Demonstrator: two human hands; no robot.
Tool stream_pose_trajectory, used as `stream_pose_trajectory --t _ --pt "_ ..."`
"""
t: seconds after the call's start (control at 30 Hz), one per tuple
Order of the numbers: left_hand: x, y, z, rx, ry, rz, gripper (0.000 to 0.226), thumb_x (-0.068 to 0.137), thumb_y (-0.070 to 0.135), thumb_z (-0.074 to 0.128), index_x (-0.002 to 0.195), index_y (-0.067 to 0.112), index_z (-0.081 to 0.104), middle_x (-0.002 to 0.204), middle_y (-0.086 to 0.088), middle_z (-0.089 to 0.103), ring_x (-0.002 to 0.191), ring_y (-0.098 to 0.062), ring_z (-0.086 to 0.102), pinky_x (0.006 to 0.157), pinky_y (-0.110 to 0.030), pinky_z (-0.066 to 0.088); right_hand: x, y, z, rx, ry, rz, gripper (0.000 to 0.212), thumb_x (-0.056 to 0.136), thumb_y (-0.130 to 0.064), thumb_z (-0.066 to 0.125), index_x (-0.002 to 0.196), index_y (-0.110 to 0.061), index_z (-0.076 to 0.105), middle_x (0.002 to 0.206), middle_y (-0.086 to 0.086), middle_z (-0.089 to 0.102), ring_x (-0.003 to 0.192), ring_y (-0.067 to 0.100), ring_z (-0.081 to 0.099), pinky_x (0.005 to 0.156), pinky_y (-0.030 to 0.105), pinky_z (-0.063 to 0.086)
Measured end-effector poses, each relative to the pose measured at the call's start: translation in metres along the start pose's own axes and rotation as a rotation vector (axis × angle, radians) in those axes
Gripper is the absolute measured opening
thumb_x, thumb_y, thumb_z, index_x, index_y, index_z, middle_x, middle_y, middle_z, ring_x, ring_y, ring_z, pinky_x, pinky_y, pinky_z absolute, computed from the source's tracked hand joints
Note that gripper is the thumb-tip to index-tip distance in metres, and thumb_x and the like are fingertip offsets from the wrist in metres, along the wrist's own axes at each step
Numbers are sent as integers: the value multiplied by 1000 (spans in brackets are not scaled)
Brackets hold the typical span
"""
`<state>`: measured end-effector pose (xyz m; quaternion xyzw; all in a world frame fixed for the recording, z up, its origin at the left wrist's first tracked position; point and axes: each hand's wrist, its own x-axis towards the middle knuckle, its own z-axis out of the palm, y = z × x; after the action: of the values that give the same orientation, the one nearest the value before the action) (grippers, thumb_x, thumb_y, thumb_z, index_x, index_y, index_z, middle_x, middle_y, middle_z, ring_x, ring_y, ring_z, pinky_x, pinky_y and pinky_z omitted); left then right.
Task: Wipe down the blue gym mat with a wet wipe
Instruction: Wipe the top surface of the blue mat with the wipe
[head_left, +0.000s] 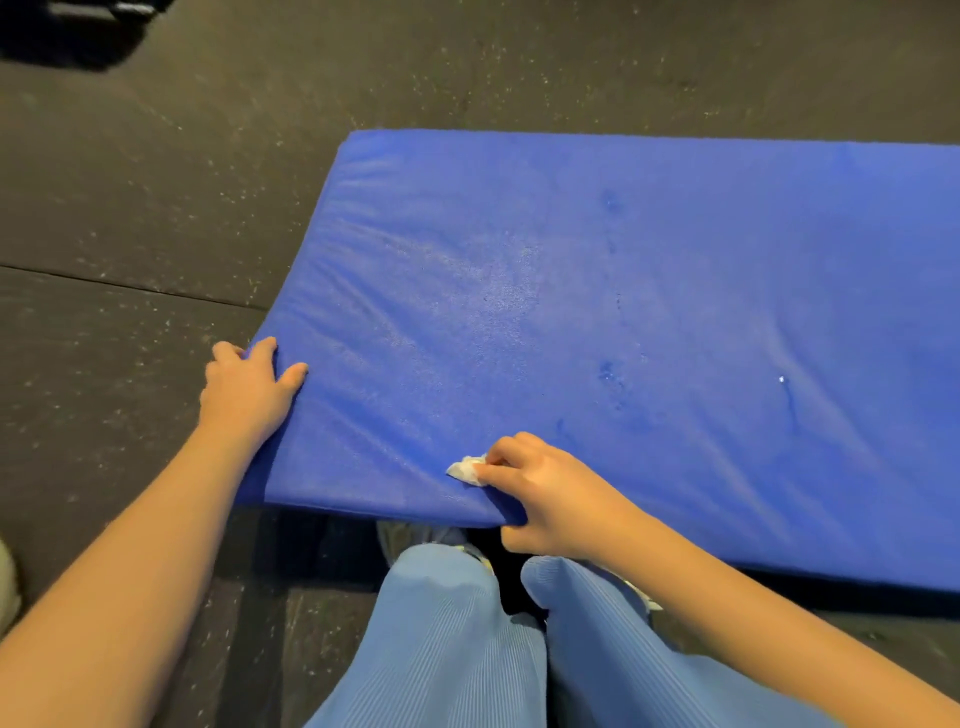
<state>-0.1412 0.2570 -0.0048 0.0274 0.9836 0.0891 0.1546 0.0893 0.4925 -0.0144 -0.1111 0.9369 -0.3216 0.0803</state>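
The blue gym mat (623, 291) lies on the dark floor and runs off the right edge of the view. A sheen shows on its middle. My left hand (244, 389) rests on the mat's left edge with the fingers spread over the top and side. Near the front edge, my right hand (540, 493) pinches a small crumpled white wet wipe (465, 470) against the mat's surface. The thumb of that hand wraps under the front edge, where the mat is slightly lifted and wrinkled.
Dark speckled rubber flooring (156, 208) surrounds the mat, with a seam running across at the left. My legs in light blue trousers (452, 649) and my shoes are just below the mat's front edge. A dark object (83, 26) sits at the top left corner.
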Motion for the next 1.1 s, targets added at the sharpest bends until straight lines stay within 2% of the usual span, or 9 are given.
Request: stream_pose_trajectory --t 0.1,0.23,0.37,0.5,0.7,0.8,0.87,1.03,1.1 --pt "-11 -4 30 115 -25 -23 52 100 40 39 145 14 34 154 -20 19 135 -39 24 109 -51 24 3 2 8 -11 -29 18 67 66 -15 62 132 -24 55 104 3 54 91 25 51 67 42 53" --pt "-21 -2 48 144 -2 -20 52 101 39 33 146 12 31 158 -13 15 143 -36 10 114 -53 13 -4 0 5 42 -55 25 47 82 -38 48 122 -18 60 113 0 52 99 22 48 80 39 49" --pt "-37 19 58 137 3 273 47 98 36 43 133 5 45 153 -10 31 140 -32 22 109 -56 22 -4 17 -5 -41 -5 -42 25 85 -11 61 106 -22 70 95 5 61 78 27 55 56 37 51" --pt "-60 48 74 123 -78 377 54 101 40 37 148 14 31 160 -1 18 147 -23 10 116 -50 7 16 36 -8 -33 187 254 17 87 -11 63 100 -15 74 87 12 58 75 33 58 58 32 42" --pt "-66 45 73 118 -52 369 54 102 40 34 150 16 28 160 -1 16 148 -22 8 117 -47 5 -5 9 -12 114 -84 118 15 88 -19 61 92 -13 75 82 9 57 68 25 56 61 34 44" --pt "-67 49 74 141 -62 358 54 103 40 33 151 17 26 161 -1 15 148 -22 7 117 -48 5 3 44 -16 -27 78 283 14 87 -13 61 84 -6 72 85 11 56 72 35 56 63 40 47" --pt "-69 48 74 163 -57 362 52 103 39 32 151 18 26 160 -1 16 148 -22 7 117 -48 5 5 40 -9 0 189 386 14 86 -13 62 84 -7 74 84 11 56 73 35 57 63 34 44" --pt "-70 56 71 126 -67 465 45 104 31 34 147 21 33 158 3 22 148 -20 9 117 -46 7 -25 10 -12 171 -46 173 20 85 -24 58 89 -12 74 88 5 59 70 20 57 64 27 43" --pt "-72 68 73 42 -110 491 46 103 33 38 147 21 34 158 4 21 148 -18 9 117 -44 6 -17 30 -19 90 20 208 15 85 -17 61 86 -7 72 87 8 58 72 27 58 63 31 43"
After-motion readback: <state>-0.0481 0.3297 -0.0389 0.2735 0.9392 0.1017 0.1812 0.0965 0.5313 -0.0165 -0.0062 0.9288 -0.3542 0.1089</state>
